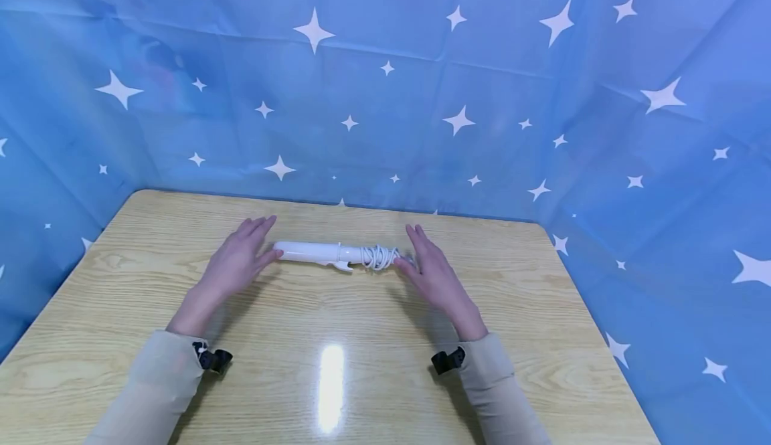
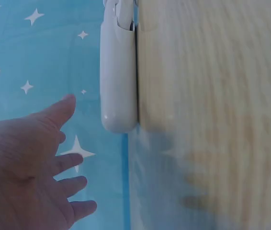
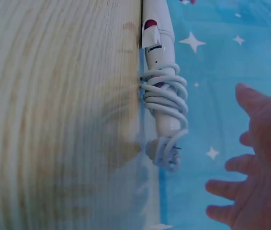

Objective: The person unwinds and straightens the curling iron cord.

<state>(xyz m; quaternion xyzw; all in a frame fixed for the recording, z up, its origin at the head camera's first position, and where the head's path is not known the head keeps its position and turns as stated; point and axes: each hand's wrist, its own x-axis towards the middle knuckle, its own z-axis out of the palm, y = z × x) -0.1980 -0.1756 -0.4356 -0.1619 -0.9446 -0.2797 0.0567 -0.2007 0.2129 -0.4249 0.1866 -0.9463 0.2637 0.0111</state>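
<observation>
A white curling iron [image 1: 310,252] lies crosswise on the wooden table, its thick rounded barrel to the left and a small lever at its middle. Its white cord [image 3: 166,93] is wound several times round the handle at the right end. My left hand [image 1: 236,257] hovers beside the barrel end with fingers extended; in the left wrist view a gap shows between thumb and barrel [image 2: 118,81]. Over by the cord end, my right hand [image 1: 435,272] is held with its fingers spread, and the right wrist view shows it apart from the cord.
The light wood-grain table [image 1: 385,391] reaches back to a blue cloth [image 1: 385,97] with white stars, which hangs behind it and along both sides. Black wrist cameras [image 1: 213,358] sit at both sleeve cuffs. A bright light reflection lies on the tabletop near the front.
</observation>
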